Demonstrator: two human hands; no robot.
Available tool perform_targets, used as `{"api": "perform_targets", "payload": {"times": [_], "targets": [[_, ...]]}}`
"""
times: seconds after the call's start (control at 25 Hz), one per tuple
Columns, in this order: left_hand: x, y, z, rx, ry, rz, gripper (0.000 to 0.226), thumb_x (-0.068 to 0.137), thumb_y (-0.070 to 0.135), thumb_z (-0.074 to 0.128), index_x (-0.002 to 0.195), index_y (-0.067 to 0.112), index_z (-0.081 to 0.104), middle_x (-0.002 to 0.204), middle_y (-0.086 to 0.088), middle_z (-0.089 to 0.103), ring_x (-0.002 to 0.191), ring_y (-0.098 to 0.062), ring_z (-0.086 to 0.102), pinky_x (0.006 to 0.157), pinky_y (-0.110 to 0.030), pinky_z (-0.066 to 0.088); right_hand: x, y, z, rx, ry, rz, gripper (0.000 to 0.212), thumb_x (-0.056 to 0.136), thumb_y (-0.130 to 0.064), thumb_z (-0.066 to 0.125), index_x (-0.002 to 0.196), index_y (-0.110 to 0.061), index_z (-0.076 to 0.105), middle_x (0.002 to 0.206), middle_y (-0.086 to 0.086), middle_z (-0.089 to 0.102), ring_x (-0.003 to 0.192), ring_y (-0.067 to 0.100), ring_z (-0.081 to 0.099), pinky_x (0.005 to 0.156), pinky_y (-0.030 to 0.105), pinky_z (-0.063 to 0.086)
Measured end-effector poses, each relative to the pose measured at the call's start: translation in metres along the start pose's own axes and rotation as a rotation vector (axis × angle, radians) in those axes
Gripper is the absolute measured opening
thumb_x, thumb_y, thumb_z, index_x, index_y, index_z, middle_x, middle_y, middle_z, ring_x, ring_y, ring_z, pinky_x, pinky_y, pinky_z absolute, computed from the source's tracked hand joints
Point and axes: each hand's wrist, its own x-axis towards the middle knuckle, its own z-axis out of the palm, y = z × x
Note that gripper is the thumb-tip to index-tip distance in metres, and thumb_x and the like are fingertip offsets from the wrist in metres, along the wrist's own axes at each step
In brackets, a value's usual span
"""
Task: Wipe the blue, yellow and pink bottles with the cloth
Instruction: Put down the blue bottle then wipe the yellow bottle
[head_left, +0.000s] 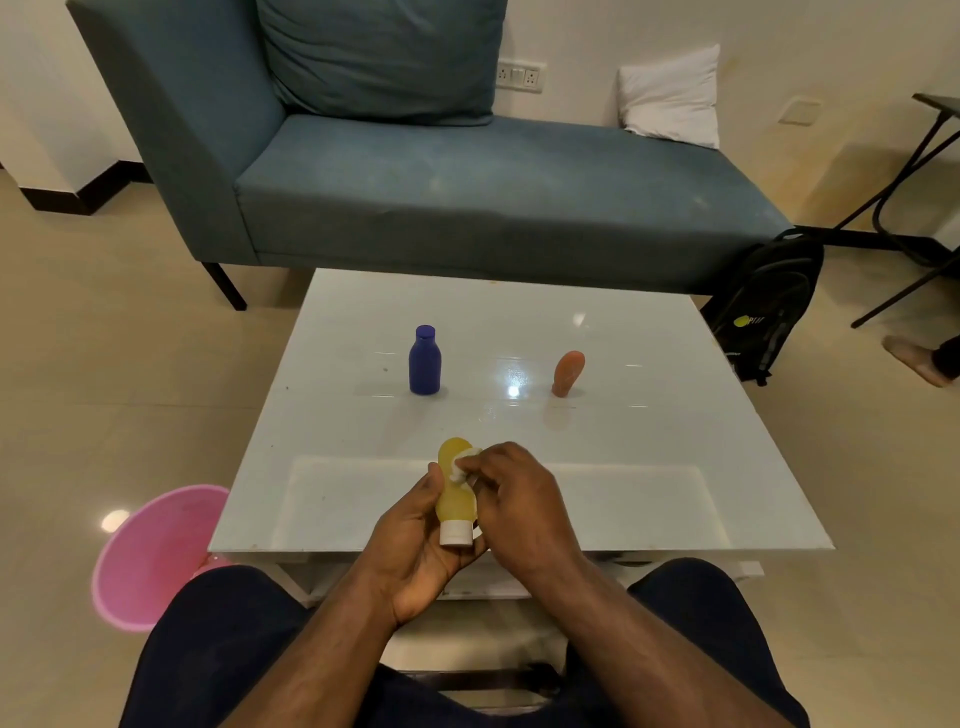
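Unlabelled yellow bottle (456, 488) in left hand (415, 540) (backpack (763, 306) logo perhaps illegible)

My forearms are bare from the bottom of the frame up to each grip, with no sleeves, watch or rings that I can see. I wear dark navy trousers (218, 639), which fill the lower left and lower right corners over my two knees.

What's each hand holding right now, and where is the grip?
Left hand holds the yellow bottle around its lower body, near the white cap. Right hand pinches the cloth against the bottle's upper part.
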Motion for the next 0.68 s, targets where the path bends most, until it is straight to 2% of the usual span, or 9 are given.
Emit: {"api": "perform_targets", "payload": {"times": [0.08, 0.24, 0.36, 0.48, 0.56, 0.68], "targets": [[0.002, -0.001, 0.002, 0.001, 0.006, -0.005, 0.061, 0.091, 0.041, 0.057, 0.143, 0.009, 0.051, 0.137, -0.022, 0.062, 0.129, -0.038, 0.057, 0.091, -0.054, 0.058, 0.003, 0.001, -0.001, -0.005, 0.039, 0.049, 0.022, 0.091, -0.012, 0.056, 0.109, -0.019, 0.068, 0.105, 0.0, 0.062, 0.093, 0.01, 0.056, 0.088, 0.024, 0.048], [0.0, 0.004, 0.005, -0.028, 0.017, -0.017, 0.064, 0.09, 0.042, 0.055, 0.14, 0.002, 0.053, 0.133, -0.024, 0.063, 0.116, -0.037, 0.063, 0.085, -0.05, 0.06, -0.015, -0.01, 0.002, -0.053, -0.082, -0.103, 0.024, 0.09, -0.016, 0.057, 0.112, -0.019, 0.066, 0.105, -0.002, 0.06, 0.096, 0.011, 0.054, 0.087, 0.025, 0.048], [0.004, 0.01, 0.011, -0.007, 0.023, -0.011, 0.061, 0.093, 0.043, 0.053, 0.14, 0.004, 0.053, 0.133, -0.022, 0.063, 0.113, -0.036, 0.064, 0.08, -0.051, 0.062, -0.003, -0.003, -0.006, -0.031, -0.008, -0.038, 0.024, 0.091, -0.013, 0.055, 0.11, -0.017, 0.067, 0.104, 0.0, 0.062, 0.093, 0.012, 0.057, 0.087, 0.025, 0.049], [0.007, 0.014, 0.023, -0.02, 0.049, -0.003, 0.055, 0.101, 0.041, 0.046, 0.141, 0.002, 0.051, 0.117, -0.022, 0.07, 0.097, -0.034, 0.072, 0.07, -0.048, 0.063, 0.001, -0.012, -0.008, -0.023, 0.009, -0.047, 0.023, 0.089, -0.01, 0.056, 0.107, -0.015, 0.069, 0.101, 0.001, 0.063, 0.091, 0.013, 0.058, 0.085, 0.023, 0.049], [0.01, 0.018, 0.028, -0.052, 0.066, 0.03, 0.053, 0.104, 0.037, 0.045, 0.143, 0.002, 0.048, 0.117, -0.024, 0.069, 0.092, -0.035, 0.074, 0.066, -0.048, 0.063, -0.001, -0.014, -0.011, 0.014, 0.042, -0.055, 0.023, 0.088, -0.007, 0.057, 0.104, -0.016, 0.07, 0.099, -0.001, 0.063, 0.089, 0.009, 0.058, 0.083, 0.017, 0.048], [0.017, 0.026, 0.031, -0.049, 0.08, 0.106, 0.052, 0.103, 0.033, 0.05, 0.148, 0.009, 0.042, 0.133, -0.028, 0.062, 0.105, -0.04, 0.071, 0.077, -0.057, 0.061, 0.0, -0.009, -0.019, 0.068, 0.145, 0.011, 0.021, 0.089, -0.007, 0.058, 0.102, -0.018, 0.07, 0.101, -0.004, 0.064, 0.09, 0.003, 0.056, 0.082, 0.004, 0.04]]}}
